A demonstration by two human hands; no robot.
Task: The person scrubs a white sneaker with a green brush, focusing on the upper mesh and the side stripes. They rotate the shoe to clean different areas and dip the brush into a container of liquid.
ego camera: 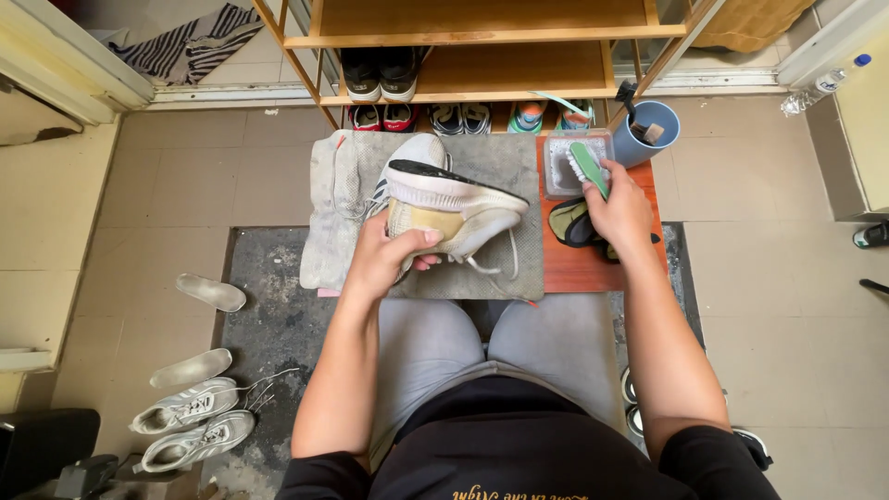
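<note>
My left hand [387,255] grips a white sneaker [454,206] by its heel and holds it on its side over a grey towel [505,268] spread on a small wooden table [579,268]. The sole faces away from me. My right hand [619,211] holds a green scrub brush [587,168], with its bristles dipped into a clear plastic tub [560,167] at the table's far right. A dark cloth [569,225] lies under my right hand.
A blue cup [653,139] with brushes stands behind the tub. A wooden shoe rack [482,56] with several shoes stands beyond the table. A pair of white sneakers [190,421] and two insoles [211,293] lie on the floor at the left.
</note>
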